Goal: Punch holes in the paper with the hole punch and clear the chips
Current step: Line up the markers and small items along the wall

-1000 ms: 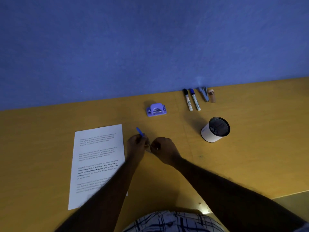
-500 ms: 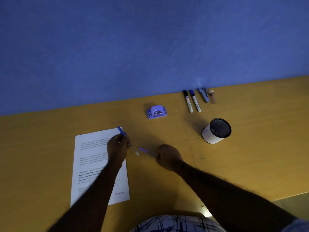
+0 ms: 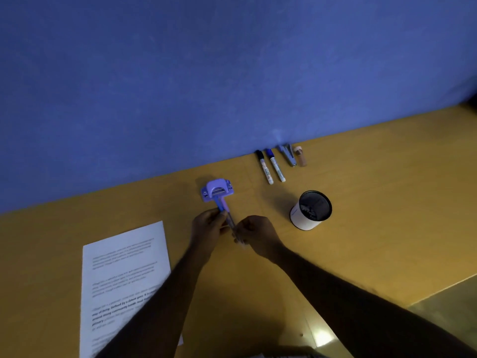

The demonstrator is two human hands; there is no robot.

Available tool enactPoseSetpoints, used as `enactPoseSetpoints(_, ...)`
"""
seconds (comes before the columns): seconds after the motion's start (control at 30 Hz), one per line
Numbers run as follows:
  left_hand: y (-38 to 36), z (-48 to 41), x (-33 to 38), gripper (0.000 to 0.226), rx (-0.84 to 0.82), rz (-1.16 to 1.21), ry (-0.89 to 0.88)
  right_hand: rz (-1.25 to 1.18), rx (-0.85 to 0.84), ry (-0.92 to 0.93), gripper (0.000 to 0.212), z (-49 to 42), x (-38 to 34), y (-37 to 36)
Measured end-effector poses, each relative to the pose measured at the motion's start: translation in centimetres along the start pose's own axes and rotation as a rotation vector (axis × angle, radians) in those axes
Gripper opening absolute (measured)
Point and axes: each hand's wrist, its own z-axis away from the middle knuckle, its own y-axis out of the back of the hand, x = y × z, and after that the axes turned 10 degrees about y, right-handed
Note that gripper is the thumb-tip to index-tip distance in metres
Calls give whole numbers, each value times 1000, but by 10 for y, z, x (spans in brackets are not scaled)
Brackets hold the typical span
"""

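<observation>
Left hand (image 3: 207, 227) grips two pens (image 3: 224, 205), right hand (image 3: 259, 237) pinches their lower ends | hole punch (image 3: 217, 190) just beyond, near table's (image 3: 374, 202) back edge; paper (image 3: 124, 267) front-left | we judge: bundle pens evenly, drop into cup (image 3: 304, 219) first.

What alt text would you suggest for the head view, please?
The left hand and right hand hold two pens together over a yellow desk, near a purple hole punch. A printed sheet lies left, a mesh cup right.

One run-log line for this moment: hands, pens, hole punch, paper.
left hand: holds pens | right hand: pinches pens' ends | hole punch: not held | paper: flat on table
</observation>
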Motion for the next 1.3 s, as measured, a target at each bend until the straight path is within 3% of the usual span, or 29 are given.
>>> enactPoseSetpoints(0.37,-46,-46,36,16,-88,-168,-97,-115,99,14,13,-41,-7,48)
enactPoseSetpoints(0.6,-97,-86,81,22,-73,-186,-127,112,208,-26,8,-95,-9,99)
enactPoseSetpoints(0.73,-117,-112,86,12,-50,-134,-14,333,271,-62,8,-127,5,125)
enactPoseSetpoints(0.8,-121,-122,83,18,-47,-188,21,392,284,-104,10,-141,16,132)
enactPoseSetpoints(0.9,-126,-129,80,8,-40,-262,50,481,275,-143,13,-160,31,138)
enactPoseSetpoints(1.03,-136,-136,73,19,-7,-510,-30,614,214,-127,18,-176,42,139)
enactPoseSetpoints(1.23,-143,-150,74,27,-6,-550,59,688,204,-95,23,-191,45,137)
enactPoseSetpoints(1.3,-145,-154,73,28,-26,-628,16,696,211,-82,21,-193,44,137)
